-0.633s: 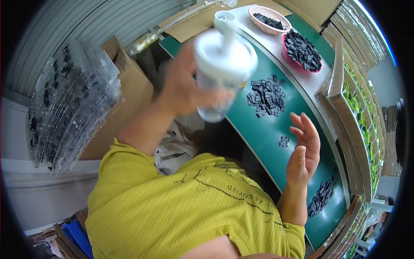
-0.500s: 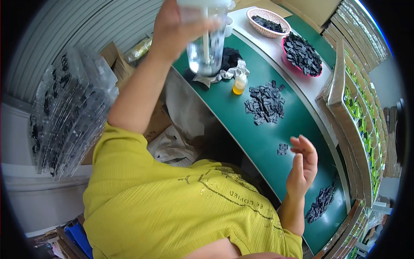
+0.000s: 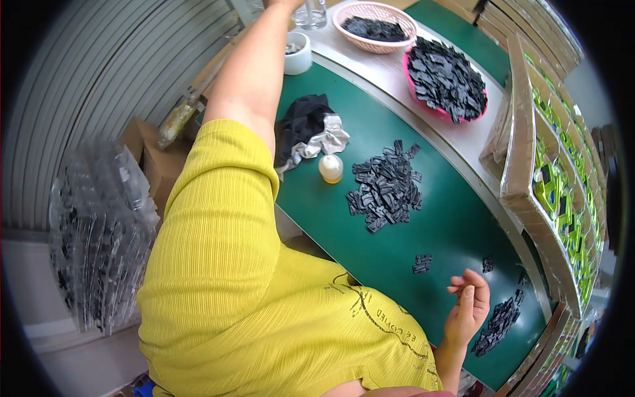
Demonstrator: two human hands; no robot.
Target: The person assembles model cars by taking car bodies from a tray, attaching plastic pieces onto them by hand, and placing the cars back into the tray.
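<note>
Your left hand is cropped at the upper edge, beside a clear cup on the white ledge; its grip cannot be determined. Advisable: keep the base level. Your right hand is half-curled, thumb across, apparently empty, near the lower black-strip heap. Pink basket and white tub crowd the cup; bare green tabletop gives freer passage.
</note>
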